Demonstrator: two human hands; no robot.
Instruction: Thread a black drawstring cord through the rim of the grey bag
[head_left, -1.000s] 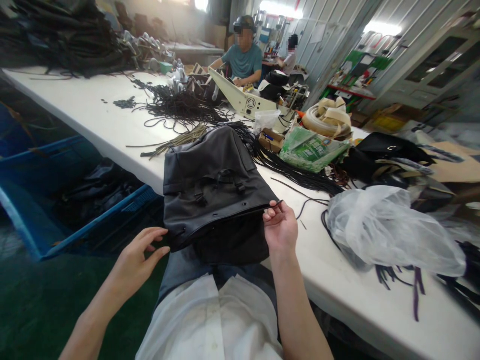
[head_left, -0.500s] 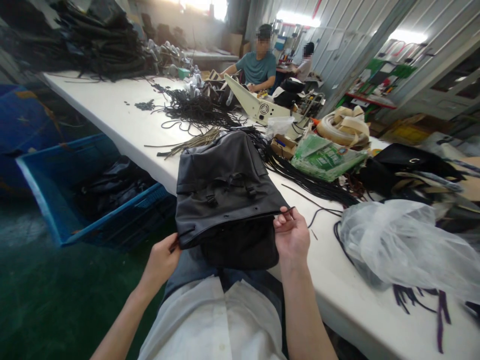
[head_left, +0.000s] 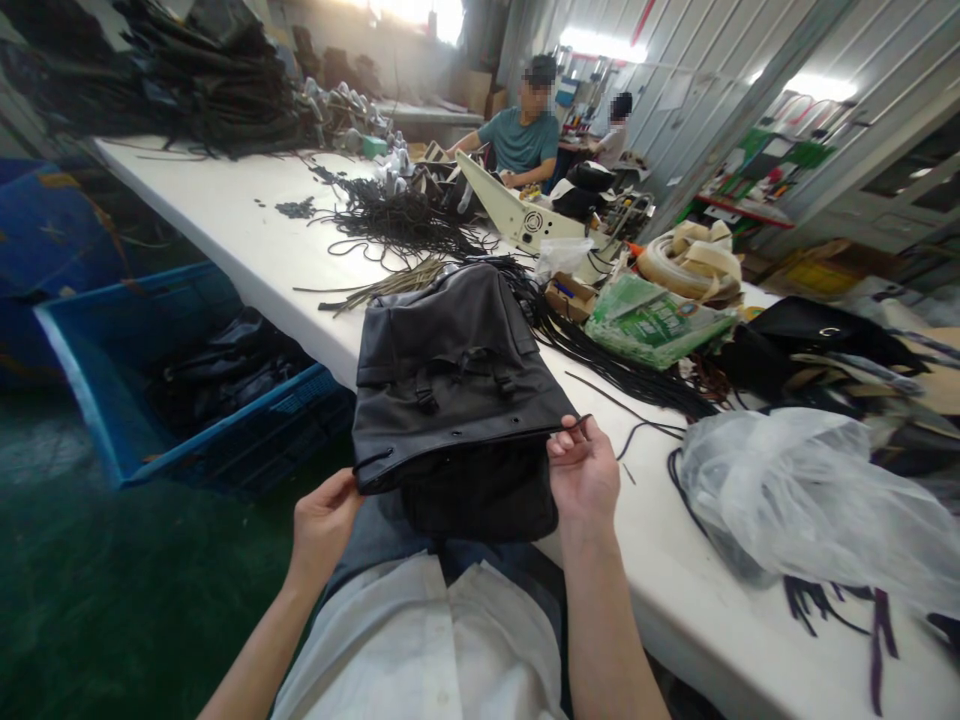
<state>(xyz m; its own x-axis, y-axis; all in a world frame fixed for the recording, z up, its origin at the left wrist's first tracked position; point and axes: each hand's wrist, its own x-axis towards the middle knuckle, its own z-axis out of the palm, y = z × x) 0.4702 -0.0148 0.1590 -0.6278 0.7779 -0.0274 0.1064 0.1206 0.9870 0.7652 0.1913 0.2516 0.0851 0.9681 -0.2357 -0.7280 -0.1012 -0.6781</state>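
A black backpack (head_left: 450,345) rests across my lap and the table edge, its open mouth toward me. Eyelets run along the mouth's rim, and a thin black cord (head_left: 373,460) shows at the eyelet nearest the left corner. At that corner my left hand (head_left: 326,520) is closed in a pinch, with the cord leading to its fingertips. My right hand (head_left: 585,468) pinches the cord at the rim's right end, where a short dark tip sticks out past the fingers. Between the hands the rim is stretched nearly straight. The bag's dark inside is hard to make out.
Left of the white table (head_left: 225,225) stands a blue crate (head_left: 90,400) holding black pieces. Black cords (head_left: 405,220), a green-printed bag (head_left: 652,320) and clear plastic (head_left: 795,490) lie on the table. A co-worker (head_left: 521,140) sits behind a cream-coloured machine (head_left: 517,215).
My left hand has shifted slightly, and a loop of cord now shows between it and the nearest eyelet. The right hand keeps its pinch. The view has shifted slightly.
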